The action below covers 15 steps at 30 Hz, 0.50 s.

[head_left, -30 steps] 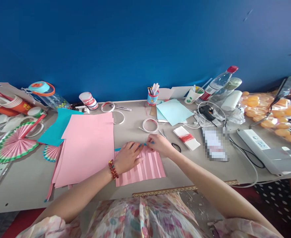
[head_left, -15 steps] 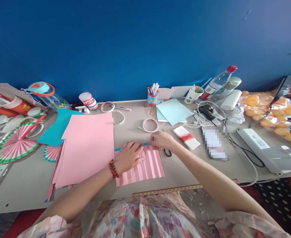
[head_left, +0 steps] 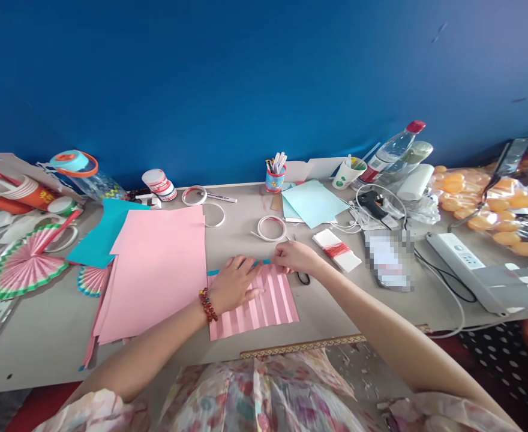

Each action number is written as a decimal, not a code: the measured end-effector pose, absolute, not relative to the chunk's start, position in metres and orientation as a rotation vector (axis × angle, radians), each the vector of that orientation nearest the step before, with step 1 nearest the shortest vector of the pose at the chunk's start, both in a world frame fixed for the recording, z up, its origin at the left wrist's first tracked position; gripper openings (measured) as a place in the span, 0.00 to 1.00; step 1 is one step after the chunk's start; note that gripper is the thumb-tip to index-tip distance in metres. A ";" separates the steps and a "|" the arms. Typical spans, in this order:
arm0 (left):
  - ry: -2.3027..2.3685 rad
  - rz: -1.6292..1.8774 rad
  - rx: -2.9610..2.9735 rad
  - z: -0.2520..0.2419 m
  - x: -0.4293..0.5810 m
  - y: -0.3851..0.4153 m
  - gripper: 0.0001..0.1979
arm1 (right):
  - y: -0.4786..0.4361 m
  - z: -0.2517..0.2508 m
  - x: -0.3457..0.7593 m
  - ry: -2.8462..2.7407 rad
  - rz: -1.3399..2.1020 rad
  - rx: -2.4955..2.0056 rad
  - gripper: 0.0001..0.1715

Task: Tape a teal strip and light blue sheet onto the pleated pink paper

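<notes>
A pleated sheet of pink paper (head_left: 275, 306) lies before me, with a blue paper strip (head_left: 260, 262) along its far edge. My left hand (head_left: 233, 283), a beaded bracelet at its wrist, rests on the pleats with fingers stretched out and palm down. At the far right corner of the sheet, my right hand (head_left: 296, 258) has its fingers closed at the end of the blue strip. Its fingertips are partly hidden. Dark-handled scissors (head_left: 304, 278) lie just beside that hand, mostly covered by it.
To the left lie stacked pink sheets (head_left: 160, 270), teal paper (head_left: 95, 234) and a pleated paper fan (head_left: 25, 261). Beyond my hands is a roll of white tape (head_left: 272, 228). Rightward are red thread wound on a white card (head_left: 336, 249), a phone (head_left: 387, 261) and a power strip (head_left: 466, 261).
My view has shifted very slightly. Both hands stay in nearly the same place on the pleated paper, the left one flat and the right one closed at the strip.
</notes>
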<state>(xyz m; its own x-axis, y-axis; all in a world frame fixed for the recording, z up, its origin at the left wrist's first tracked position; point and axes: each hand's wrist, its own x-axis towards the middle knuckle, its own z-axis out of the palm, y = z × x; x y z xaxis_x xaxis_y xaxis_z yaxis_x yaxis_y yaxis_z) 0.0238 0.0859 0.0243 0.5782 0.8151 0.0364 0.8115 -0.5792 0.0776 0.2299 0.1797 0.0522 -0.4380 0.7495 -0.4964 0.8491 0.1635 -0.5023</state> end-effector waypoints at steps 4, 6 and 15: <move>1.420 0.172 2.730 0.020 0.027 0.086 0.30 | 0.178 0.055 0.230 2.302 -1.104 1.601 0.09; 1.399 0.203 2.730 0.016 0.028 0.086 0.29 | 0.176 0.056 0.230 2.310 -1.093 1.603 0.09; 1.384 0.209 2.700 0.011 0.029 0.088 0.31 | 0.178 0.052 0.231 2.337 -1.058 1.597 0.08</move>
<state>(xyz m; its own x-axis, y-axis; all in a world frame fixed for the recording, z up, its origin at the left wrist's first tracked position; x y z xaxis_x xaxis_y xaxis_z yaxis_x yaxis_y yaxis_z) 0.0287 0.0878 0.0107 0.5774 0.8129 0.0762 0.7992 -0.5818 0.1508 0.2306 0.1781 0.0518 -0.4365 0.7725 -0.4612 0.8562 0.1992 -0.4766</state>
